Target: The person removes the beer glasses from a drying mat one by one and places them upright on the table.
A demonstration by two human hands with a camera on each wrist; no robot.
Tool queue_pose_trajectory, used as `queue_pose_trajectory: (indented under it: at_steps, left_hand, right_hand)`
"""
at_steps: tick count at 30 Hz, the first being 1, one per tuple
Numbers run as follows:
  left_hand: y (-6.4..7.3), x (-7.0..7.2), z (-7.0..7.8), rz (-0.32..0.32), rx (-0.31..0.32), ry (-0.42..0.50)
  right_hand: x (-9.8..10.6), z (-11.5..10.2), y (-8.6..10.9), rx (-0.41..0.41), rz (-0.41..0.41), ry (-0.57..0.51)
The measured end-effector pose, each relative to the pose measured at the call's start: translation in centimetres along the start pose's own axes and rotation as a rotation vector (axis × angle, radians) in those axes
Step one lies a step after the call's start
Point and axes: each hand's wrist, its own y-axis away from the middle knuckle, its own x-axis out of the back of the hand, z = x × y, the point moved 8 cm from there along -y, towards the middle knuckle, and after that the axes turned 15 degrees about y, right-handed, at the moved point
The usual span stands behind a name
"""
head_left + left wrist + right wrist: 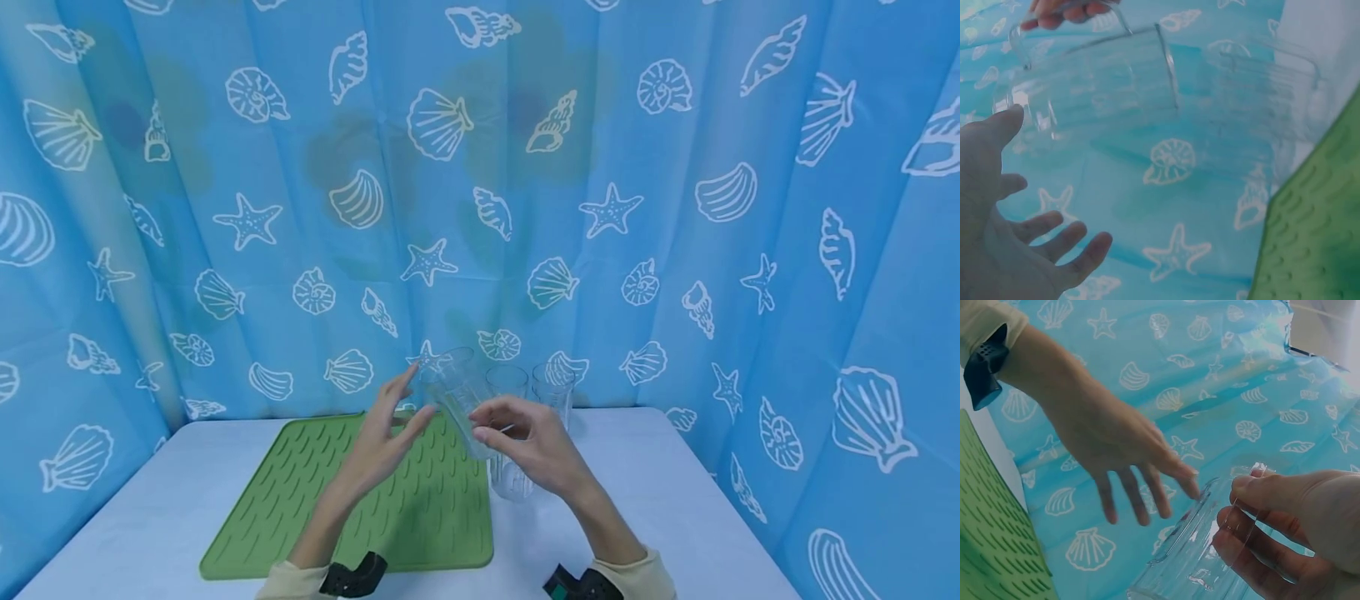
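Observation:
A clear glass mug (456, 400) is held tilted above the green mat. My right hand (534, 437) grips it by its handle, with thumb and fingers curled round the handle in the right wrist view (1272, 525). To the left of the mug, my left hand (382, 437) is spread, its fingers apart and the thumb reaching toward the glass. In the left wrist view the thumb tip overlaps the glass wall of the mug (1097, 84), while the other fingers (1063, 240) stay below it.
A green ridged drying mat (322, 492) lies on the white table (622, 492). Other clear glass mugs (512, 482) stand just right of the mat, behind and below my right hand. A blue curtain (465, 200) with white shell prints hangs behind and around the table.

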Motion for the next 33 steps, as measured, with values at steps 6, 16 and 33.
queue_pose_trajectory:
  at_steps: [6,16,33]
  left_hand:
    - [1.1,1.2,-1.2,-0.014,-0.008,-0.072]
    - [3.9,3.1,-4.1,-0.059,0.023,-0.285]
    - [9.0,6.2,-11.4,-0.272,0.381,-0.584]
  right_hand:
    - [0.4,0.4,0.1,-0.007,0.003,-0.028]
    - [1.1,0.9,0.6,-0.016,-0.006,-0.032]
    - [4.3,2.2,2.1,-0.019,0.022,0.030]
